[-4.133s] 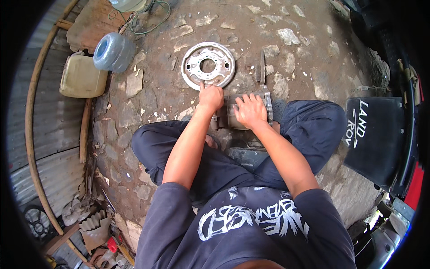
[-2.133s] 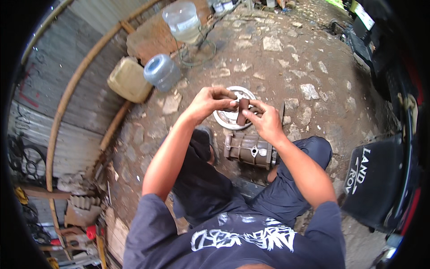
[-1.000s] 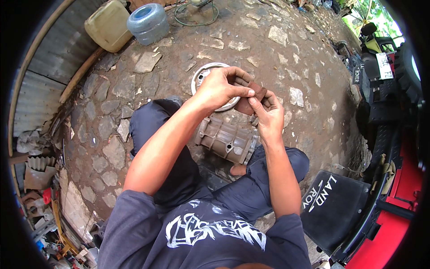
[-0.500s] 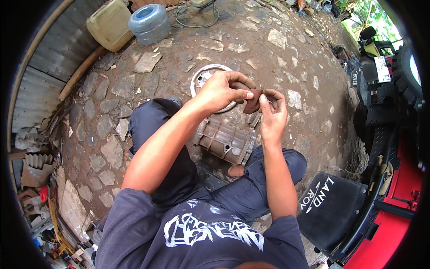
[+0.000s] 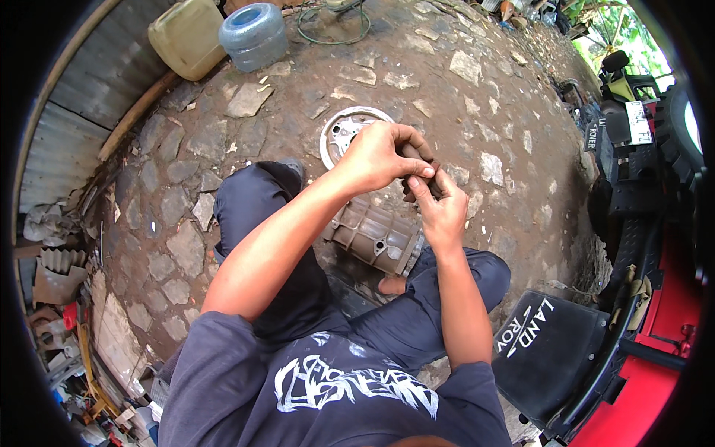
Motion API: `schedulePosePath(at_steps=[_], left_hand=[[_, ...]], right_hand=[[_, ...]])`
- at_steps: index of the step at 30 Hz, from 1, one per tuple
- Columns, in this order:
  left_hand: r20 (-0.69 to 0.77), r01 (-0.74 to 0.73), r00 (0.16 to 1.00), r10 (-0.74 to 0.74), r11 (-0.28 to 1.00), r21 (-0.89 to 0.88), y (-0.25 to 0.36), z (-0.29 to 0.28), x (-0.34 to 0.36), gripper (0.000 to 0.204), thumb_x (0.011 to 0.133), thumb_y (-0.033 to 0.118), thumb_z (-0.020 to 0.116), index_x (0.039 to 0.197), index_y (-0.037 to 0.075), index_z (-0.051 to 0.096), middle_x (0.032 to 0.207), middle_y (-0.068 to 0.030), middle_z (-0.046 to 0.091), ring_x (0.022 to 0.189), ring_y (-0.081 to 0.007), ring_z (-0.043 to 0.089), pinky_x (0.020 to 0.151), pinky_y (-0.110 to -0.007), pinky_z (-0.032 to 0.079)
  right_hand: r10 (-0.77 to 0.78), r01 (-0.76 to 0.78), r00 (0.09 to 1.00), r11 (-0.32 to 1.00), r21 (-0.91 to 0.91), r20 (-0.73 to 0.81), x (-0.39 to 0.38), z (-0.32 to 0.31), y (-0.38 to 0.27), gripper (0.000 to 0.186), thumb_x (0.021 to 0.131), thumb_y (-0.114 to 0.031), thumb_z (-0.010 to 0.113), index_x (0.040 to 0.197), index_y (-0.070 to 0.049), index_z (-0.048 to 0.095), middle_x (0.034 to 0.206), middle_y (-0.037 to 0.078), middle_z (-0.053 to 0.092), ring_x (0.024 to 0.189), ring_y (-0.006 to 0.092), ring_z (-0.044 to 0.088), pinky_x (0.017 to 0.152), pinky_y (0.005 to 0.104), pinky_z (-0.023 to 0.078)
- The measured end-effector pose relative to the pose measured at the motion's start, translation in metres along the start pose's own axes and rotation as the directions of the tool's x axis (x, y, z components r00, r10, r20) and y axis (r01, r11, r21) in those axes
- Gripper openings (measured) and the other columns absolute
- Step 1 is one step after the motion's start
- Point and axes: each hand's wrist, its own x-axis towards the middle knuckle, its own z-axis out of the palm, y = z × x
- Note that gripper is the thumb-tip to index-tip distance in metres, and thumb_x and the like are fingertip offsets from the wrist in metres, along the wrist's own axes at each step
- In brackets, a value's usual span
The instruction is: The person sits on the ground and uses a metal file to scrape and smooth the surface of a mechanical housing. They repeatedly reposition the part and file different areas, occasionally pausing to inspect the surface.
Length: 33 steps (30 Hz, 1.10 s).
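Observation:
Both my hands meet in front of me, above the ground, on a small brown folded sheet that looks like sandpaper. My left hand pinches it between thumb and bent fingers. My right hand closes on it from the other side, thumb tip close to the left thumb. Fingers hide most of the sheet. Below them a brown-grey ribbed metal housing lies on its side between my legs. Partly behind my left hand is a round pale metal disc with holes, flat on the ground.
Stones set in dirt pave the ground. A yellowish jerrycan and a blue water jug stand far left, near a corrugated metal wall. A red vehicle with a black mud flap borders the right.
My hands have drawn closer together and my right hand has shifted slightly left and down. The brown sheet, held out between the fingertips before, is now mostly covered by the fingers.

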Motion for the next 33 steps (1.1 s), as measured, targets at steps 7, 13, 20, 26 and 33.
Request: schedulePosePath(at_steps=[7,13,20,26,33], left_hand=[[-0.132,-0.124,0.978,0.16,0.962,0.244,-0.007,0.0,0.001,0.031,0.076,0.019,0.089,0.1,0.002,0.079,0.085,-0.0075,0.076,0.077,-0.0117,0.069,0.07,-0.03,0.055],[0.056,-0.082,0.996,0.076,0.991,0.104,-0.013,0.001,0.001,0.023,0.082,0.014,0.086,0.1,0.002,0.08,0.093,-0.007,0.076,0.084,-0.013,0.069,0.074,-0.031,0.055],[0.071,-0.169,0.985,0.159,0.967,0.188,-0.007,0.002,-0.002,0.018,0.081,0.013,0.084,0.093,0.001,0.078,0.086,-0.0066,0.074,0.08,-0.0138,0.068,0.076,-0.032,0.055],[-0.016,-0.024,0.999,0.028,0.98,0.198,-0.008,0.001,0.001,0.016,0.084,0.012,0.084,0.091,0.0,0.075,0.087,-0.0051,0.074,0.081,-0.0112,0.068,0.074,-0.03,0.055],[-0.045,-0.02,0.999,0.017,0.997,-0.075,-0.01,0.002,0.001,0.014,0.087,0.01,0.083,0.091,0.0,0.074,0.087,-0.0055,0.074,0.078,-0.012,0.069,0.075,-0.03,0.054]], right_hand=[[-0.024,0.018,0.993,0.998,0.052,0.117,-0.001,-0.006,-0.008,0.028,0.104,-0.02,0.066,0.12,0.002,0.071,0.098,0.007,0.076,0.089,0.0112,0.068,0.08,0.0279,0.055],[-0.053,0.06,0.973,0.998,-0.024,0.223,-0.005,-0.014,-0.003,0.029,0.108,-0.019,0.057,0.119,0.004,0.07,0.099,0.005,0.075,0.089,0.0109,0.065,0.08,0.0277,0.052],[-0.077,0.093,0.968,0.994,-0.055,0.24,-0.004,-0.016,-0.008,0.03,0.105,-0.024,0.062,0.115,0.002,0.072,0.095,0.009,0.078,0.089,0.0129,0.071,0.081,0.0329,0.056],[0.02,-0.008,0.99,0.996,-0.086,0.138,0.001,-0.01,-0.007,0.03,0.1,-0.022,0.07,0.116,0.003,0.074,0.09,0.008,0.079,0.087,0.0105,0.071,0.08,0.0317,0.056],[0.02,-0.041,0.995,0.975,0.219,0.101,0.002,-0.013,-0.002,0.033,0.099,-0.015,0.073,0.124,0.006,0.072,0.104,0.01,0.078,0.09,0.0114,0.071,0.081,0.027,0.057]])
